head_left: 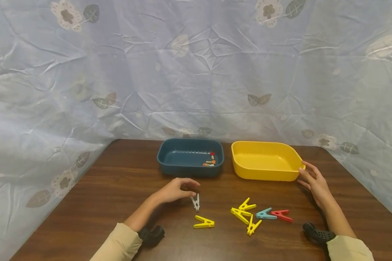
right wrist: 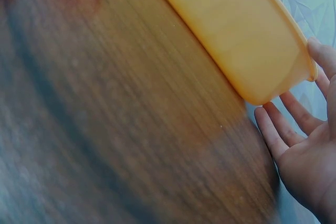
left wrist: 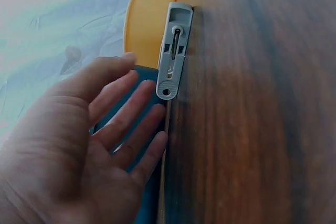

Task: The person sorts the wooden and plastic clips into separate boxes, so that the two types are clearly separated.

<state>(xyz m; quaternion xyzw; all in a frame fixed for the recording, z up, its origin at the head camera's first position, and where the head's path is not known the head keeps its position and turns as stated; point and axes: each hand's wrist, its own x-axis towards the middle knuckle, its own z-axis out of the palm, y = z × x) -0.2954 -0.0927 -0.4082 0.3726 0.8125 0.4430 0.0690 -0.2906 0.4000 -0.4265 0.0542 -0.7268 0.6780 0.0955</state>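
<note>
My left hand (head_left: 174,191) hovers over a grey clothespin (head_left: 196,207), with thumb and fingers loosely spread. In the left wrist view the clothespin (left wrist: 173,61) sits just past the fingertips, and nothing is held. My right hand (head_left: 318,186) is at the right end of a yellow bin (head_left: 264,174). Its thumb lies by the rim, and the other fingers stretch toward the outer wall, as the right wrist view shows. Below the grey clothespin lies a single yellow clothespin (head_left: 210,223).
Several yellow clothespins (head_left: 240,214) lie in a cluster in front of the yellow bin, beside a light blue clothespin (head_left: 264,214) and a red clothespin (head_left: 281,214). A dark blue bin (head_left: 189,171) at the back holds a few small red, orange and white pieces (head_left: 210,162). A patterned curtain (head_left: 196,72) hangs behind.
</note>
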